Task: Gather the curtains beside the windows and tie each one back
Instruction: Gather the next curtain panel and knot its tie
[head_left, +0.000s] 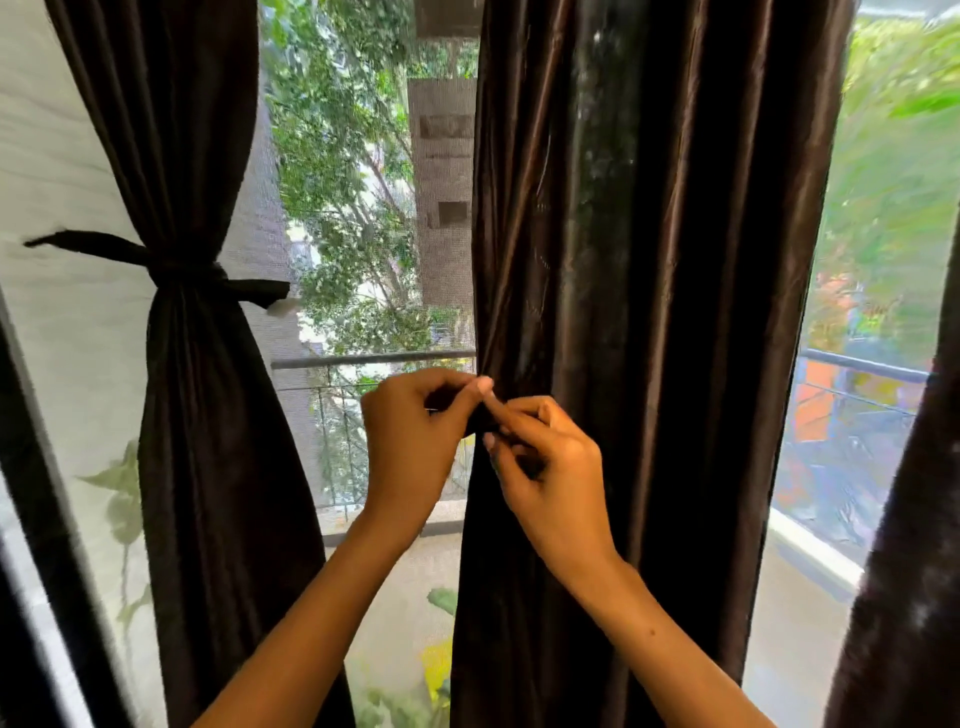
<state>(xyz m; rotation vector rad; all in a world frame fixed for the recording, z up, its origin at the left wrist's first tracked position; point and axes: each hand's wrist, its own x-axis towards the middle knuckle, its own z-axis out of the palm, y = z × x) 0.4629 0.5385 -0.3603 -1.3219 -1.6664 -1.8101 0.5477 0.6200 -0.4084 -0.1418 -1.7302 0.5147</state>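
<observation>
A dark brown curtain (649, 260) hangs loose in the middle of the view. At its left edge, about waist height, my left hand (410, 441) and my right hand (545, 467) meet and pinch a small dark piece of fabric; whether it is the curtain's edge or a tie strip I cannot tell. To the left hangs a second brown curtain (208, 415), gathered at its middle by a dark tie (176, 265) whose two ends stick out sideways. A third dark curtain (904, 519) shows at the far right edge.
Behind the curtains are mesh-screened windows (363, 208) with trees, a building and a balcony railing (374, 358) outside. A dark window frame (36, 493) runs down the left side. A white ledge (810, 551) lies beyond the right window.
</observation>
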